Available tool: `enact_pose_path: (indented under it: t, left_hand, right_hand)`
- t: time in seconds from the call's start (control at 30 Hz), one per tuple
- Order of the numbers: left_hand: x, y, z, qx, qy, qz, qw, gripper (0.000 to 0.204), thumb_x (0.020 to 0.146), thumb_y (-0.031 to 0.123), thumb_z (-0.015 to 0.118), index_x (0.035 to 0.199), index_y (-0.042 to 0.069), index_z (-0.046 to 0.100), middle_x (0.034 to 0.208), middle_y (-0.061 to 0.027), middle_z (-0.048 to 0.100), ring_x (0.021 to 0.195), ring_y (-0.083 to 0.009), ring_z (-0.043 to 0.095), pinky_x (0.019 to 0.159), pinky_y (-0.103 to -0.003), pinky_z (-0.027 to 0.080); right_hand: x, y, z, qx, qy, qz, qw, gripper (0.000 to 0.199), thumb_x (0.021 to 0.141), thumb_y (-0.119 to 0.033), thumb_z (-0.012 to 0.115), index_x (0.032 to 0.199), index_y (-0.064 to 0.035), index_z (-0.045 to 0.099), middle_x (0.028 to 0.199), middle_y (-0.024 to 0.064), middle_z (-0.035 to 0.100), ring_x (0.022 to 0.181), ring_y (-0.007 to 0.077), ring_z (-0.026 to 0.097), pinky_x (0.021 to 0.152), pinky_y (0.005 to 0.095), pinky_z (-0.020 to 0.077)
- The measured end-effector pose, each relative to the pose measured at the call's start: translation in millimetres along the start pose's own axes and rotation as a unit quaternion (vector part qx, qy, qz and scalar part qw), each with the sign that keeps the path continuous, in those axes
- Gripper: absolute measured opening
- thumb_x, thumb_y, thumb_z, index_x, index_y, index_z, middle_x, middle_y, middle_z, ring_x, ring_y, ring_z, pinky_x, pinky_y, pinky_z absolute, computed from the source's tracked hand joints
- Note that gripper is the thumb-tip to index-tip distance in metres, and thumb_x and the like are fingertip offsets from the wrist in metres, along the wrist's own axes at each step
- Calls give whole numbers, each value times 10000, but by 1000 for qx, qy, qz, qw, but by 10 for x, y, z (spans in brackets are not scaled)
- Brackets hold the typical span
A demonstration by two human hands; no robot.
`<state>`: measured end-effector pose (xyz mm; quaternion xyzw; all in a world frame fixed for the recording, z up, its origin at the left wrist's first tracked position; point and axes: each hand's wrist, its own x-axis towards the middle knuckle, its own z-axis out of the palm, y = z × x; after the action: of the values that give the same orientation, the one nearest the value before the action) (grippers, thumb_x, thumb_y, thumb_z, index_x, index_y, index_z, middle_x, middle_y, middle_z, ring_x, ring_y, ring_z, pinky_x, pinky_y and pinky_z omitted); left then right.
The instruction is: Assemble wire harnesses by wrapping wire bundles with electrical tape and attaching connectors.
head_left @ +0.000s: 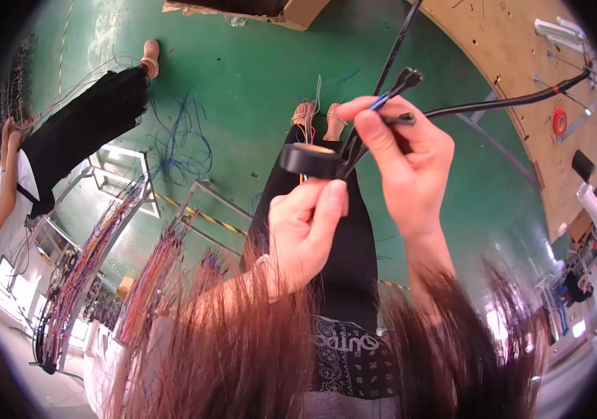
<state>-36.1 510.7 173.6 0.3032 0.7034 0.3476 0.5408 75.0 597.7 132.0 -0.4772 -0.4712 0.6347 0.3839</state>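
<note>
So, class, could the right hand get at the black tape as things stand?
Probably yes: the black tape sits close by, beside the left hand, though the right hand is busy holding cables.

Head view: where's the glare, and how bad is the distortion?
Head view: pale glare on the green floor, upper left and lower right; head view, left edge: bright patches washed out; head view, right: the brown board's edge bows strongly, with black corners around the image; head view, centre: both hands look reasonably sharp.
</note>
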Motion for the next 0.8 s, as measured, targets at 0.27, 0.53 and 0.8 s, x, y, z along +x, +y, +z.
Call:
enact_pose_path:
  t: [0.27, 0.53, 0.8]
  left_hand:
    - [85, 8, -244, -326, -201, -184, 905, 872, 955, 671, 91, 1030, -65, 553, 577, 16, 435, 504, -74, 354, 533, -203, 305]
    - [-90, -176, -231, -254, -151, -44, 954, 265, 1039, 229, 416, 991, 23, 576, 635, 57, 408, 549, -30, 331, 497, -209, 294]
    - [-152, -310, -287, -178, -146, 39, 972, 314, 1047, 256, 412, 872, 20, 522, 614, 53, 374, 540, -47, 320, 496, -227, 267]
  right_hand:
    - [39, -172, -11, -32, 1, 46, 998, 236, 974, -218, 594, 956, -14, 712, 603, -108, 403, 530, -8, 295, 470, 203, 179]
    - [8, -334, 212, 11, 34, 91, 995, 241, 980, -209, 583, 930, -1, 694, 586, -109, 372, 507, -9, 265, 458, 207, 159]
    - [-119, -278, 249, -102, 67, 1, 992, 252, 1000, -242, 550, 1036, -19, 661, 662, -88, 426, 545, 7, 289, 480, 208, 212]
